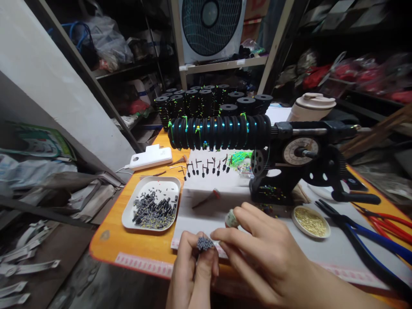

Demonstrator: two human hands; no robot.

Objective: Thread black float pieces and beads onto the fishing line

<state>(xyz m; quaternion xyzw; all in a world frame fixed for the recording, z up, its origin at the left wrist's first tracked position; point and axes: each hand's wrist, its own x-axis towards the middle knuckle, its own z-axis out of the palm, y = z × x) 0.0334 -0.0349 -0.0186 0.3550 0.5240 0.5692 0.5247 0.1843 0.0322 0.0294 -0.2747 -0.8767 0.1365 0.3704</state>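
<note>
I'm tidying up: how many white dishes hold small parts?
2: the square tray at left and the round dish at right, beside the pliers. More may be hidden.

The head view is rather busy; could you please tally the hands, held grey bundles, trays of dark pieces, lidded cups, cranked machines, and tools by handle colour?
Hands (left hand, right hand): 2
Held grey bundle: 1
Tray of dark pieces: 1
Lidded cup: 1
Cranked machine: 1
Blue-handled tool: 1
Red-handled tool: 1
Total: 8
</note>
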